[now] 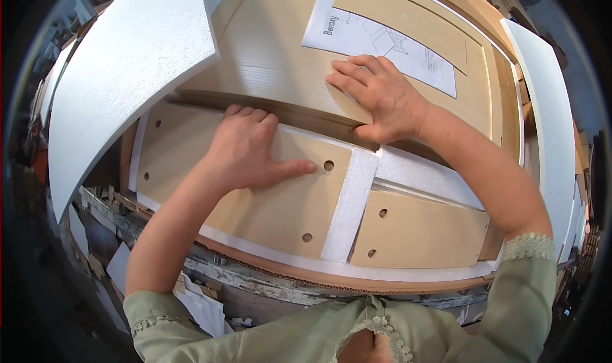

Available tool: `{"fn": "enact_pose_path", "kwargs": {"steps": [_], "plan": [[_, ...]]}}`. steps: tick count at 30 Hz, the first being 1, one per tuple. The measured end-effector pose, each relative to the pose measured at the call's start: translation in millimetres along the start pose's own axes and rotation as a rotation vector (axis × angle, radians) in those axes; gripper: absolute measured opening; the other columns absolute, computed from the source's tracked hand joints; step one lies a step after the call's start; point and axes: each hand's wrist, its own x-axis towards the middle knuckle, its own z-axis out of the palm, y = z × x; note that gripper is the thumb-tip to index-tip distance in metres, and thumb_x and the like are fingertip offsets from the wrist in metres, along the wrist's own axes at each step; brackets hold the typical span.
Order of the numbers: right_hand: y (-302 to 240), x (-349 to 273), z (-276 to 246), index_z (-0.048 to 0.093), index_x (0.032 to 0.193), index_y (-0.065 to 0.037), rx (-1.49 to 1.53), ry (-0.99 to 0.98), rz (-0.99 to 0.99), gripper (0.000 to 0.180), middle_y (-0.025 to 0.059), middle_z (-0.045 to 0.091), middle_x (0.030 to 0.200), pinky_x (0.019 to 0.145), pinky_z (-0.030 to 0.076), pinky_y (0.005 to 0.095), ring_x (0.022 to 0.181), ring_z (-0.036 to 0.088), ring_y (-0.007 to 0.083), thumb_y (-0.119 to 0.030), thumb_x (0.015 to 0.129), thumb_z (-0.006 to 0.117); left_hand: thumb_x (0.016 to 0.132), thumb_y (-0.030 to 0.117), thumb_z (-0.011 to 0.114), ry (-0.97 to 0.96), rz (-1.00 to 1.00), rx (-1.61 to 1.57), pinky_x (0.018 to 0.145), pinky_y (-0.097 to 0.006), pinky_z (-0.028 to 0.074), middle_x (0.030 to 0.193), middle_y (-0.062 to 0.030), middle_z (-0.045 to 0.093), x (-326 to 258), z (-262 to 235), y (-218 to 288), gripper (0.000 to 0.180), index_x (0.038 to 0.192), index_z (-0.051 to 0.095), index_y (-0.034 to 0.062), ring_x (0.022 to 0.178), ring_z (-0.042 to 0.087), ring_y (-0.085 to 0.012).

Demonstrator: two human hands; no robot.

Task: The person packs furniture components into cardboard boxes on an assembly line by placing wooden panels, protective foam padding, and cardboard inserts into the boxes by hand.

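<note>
My left hand [248, 149] lies on a beige wooden panel [255, 219] with round holes. Its fingers bend at that panel's far edge, hiding the tips, and the thumb stretches toward a hole. On a larger beige wooden panel [271, 50] rests my right hand [386, 101], fingers spread flat and thumb down by the near edge. A narrow gap [306, 117] runs between the two panels. Just beyond my right hand, a printed paper sheet [357, 37] with a line drawing lies partly under a beige strip [408, 22].
White foam strips [347, 203] border the panels inside a cardboard carton [280, 275]. A smaller holed panel [421, 229] lies at the near right. White foam sheets stand up at the left [134, 63] and right [548, 108]. Scraps [204, 302] litter the floor below.
</note>
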Motion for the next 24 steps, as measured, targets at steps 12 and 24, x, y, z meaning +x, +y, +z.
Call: {"fn": "enact_pose_path", "kwargs": {"steps": [12, 24], "plan": [[-32, 15, -25, 0.037, 0.137, -0.005, -0.103, -0.233, 0.206, 0.082, 0.0152, 0.032, 0.146, 0.105, 0.032, 0.0511, 0.133, 0.031, 0.0316, -0.024, 0.067, 0.074, 0.067, 0.069, 0.067, 0.005, -0.146, 0.014, 0.104, -0.040, 0.032, 0.113, -0.0181, 0.058, -8, 2, 4, 0.079, 0.106, 0.062, 0.0006, 0.114, 0.049, -0.0316], [-32, 4, 9, 0.036, 0.140, -0.003, -0.134, -0.068, 0.264, 0.083, 0.0163, 0.031, 0.148, 0.112, 0.028, 0.0425, 0.137, 0.026, 0.0331, -0.020, 0.070, 0.076, 0.057, 0.076, 0.069, -0.246, -0.016, -0.092, 0.087, -0.039, 0.047, 0.091, -0.0224, 0.065, 22, -15, -12, 0.086, 0.080, 0.068, -0.0074, 0.093, 0.060, -0.0346]]}}
